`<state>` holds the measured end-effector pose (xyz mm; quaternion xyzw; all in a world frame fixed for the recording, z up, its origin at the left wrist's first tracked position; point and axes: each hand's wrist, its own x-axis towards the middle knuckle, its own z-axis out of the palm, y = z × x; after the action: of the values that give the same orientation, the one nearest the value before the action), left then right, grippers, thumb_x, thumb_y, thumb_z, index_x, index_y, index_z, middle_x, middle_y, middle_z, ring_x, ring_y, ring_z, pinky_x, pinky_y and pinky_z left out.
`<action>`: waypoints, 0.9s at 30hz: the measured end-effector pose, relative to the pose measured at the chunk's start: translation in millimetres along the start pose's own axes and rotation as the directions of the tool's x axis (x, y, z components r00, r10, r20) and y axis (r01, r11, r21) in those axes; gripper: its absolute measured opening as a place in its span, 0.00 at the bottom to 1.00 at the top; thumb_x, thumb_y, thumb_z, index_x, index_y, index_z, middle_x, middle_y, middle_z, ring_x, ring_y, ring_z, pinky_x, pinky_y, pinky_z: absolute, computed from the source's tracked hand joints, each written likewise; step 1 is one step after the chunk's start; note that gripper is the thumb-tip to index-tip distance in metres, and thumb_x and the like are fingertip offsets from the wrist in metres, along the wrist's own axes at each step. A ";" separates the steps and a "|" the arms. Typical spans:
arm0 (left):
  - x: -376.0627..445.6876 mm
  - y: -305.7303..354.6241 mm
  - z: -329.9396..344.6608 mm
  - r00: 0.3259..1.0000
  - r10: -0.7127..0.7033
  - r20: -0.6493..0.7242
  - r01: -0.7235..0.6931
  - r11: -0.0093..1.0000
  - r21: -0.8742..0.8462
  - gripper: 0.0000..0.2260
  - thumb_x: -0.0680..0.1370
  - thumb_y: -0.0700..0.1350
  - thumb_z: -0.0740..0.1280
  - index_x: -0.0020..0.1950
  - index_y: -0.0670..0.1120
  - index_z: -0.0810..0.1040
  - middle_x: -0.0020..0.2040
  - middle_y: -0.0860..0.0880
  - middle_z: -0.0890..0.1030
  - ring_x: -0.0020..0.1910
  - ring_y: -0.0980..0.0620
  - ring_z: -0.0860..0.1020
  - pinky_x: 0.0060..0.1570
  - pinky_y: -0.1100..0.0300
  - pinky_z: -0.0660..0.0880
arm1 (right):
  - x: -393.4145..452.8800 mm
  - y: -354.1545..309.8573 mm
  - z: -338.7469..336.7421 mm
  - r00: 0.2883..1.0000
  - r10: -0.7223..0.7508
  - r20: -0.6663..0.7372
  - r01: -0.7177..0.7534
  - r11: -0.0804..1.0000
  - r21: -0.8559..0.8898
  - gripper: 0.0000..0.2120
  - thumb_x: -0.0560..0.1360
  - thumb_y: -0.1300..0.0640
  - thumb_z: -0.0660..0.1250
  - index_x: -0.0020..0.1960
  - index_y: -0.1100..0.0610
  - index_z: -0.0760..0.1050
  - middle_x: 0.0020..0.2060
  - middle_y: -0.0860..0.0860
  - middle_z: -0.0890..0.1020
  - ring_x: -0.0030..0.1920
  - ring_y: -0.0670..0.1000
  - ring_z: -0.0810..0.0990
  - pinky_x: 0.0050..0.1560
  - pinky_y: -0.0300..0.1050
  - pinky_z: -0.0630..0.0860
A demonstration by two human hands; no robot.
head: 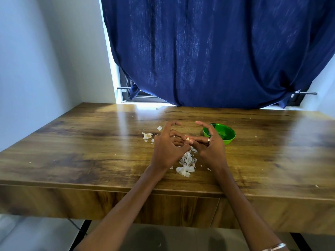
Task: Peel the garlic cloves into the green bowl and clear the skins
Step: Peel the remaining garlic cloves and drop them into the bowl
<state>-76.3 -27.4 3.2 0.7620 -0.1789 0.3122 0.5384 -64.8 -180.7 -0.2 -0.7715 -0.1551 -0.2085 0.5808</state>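
Note:
My left hand and my right hand meet over the middle of the wooden table. Between their fingertips they pinch a small pale garlic clove. The other fingers of both hands are spread upward. A pile of white garlic skins lies on the table just below the hands. The green bowl stands behind my right hand, partly hidden by its fingers; what lies inside it I cannot make out.
A remnant of garlic with skin and a few loose flakes lie left of the hands. A dark blue curtain hangs over the window behind the table. The table's front edge runs below my forearms.

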 end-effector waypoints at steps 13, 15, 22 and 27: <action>1.4 -2.2 -1.7 0.998 -0.062 -0.016 0.061 0.997 -0.043 0.23 0.68 0.39 0.81 0.55 0.42 0.71 0.41 0.47 0.86 0.38 0.55 0.85 0.40 0.59 0.83 | -0.4 1.9 0.9 1.000 -0.004 0.001 0.004 0.997 -0.077 0.35 0.72 0.61 0.78 0.74 0.47 0.68 0.52 0.45 0.87 0.52 0.38 0.84 0.63 0.56 0.79; 1.4 -2.0 -1.5 0.997 -0.069 -0.023 0.068 0.997 -0.041 0.23 0.68 0.39 0.82 0.54 0.42 0.71 0.41 0.48 0.86 0.38 0.56 0.85 0.40 0.59 0.83 | 0.4 2.3 1.5 1.000 -0.007 0.004 0.007 0.997 -0.080 0.35 0.72 0.60 0.78 0.74 0.46 0.68 0.54 0.46 0.86 0.52 0.39 0.84 0.63 0.54 0.80; 1.7 -2.3 -1.1 0.995 -0.085 -0.043 0.083 0.996 -0.043 0.21 0.68 0.36 0.80 0.51 0.41 0.70 0.39 0.47 0.85 0.35 0.54 0.85 0.36 0.60 0.82 | -0.9 1.7 1.8 1.000 -0.008 0.011 0.009 0.999 -0.042 0.35 0.73 0.63 0.77 0.75 0.49 0.67 0.50 0.47 0.87 0.51 0.35 0.84 0.57 0.32 0.76; 2.4 -3.2 2.6 0.994 -0.095 -0.057 0.093 0.995 -0.034 0.19 0.69 0.37 0.80 0.49 0.42 0.71 0.38 0.48 0.84 0.35 0.53 0.84 0.36 0.56 0.83 | 0.0 2.4 3.6 0.999 0.009 0.041 -0.007 0.999 -0.043 0.34 0.76 0.65 0.73 0.77 0.49 0.64 0.54 0.51 0.86 0.52 0.39 0.84 0.51 0.33 0.80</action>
<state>-71.8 -28.6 2.0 0.7517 -0.1320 0.3059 0.5692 -63.1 -177.9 -3.0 -0.7884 -0.1595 -0.1935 0.5617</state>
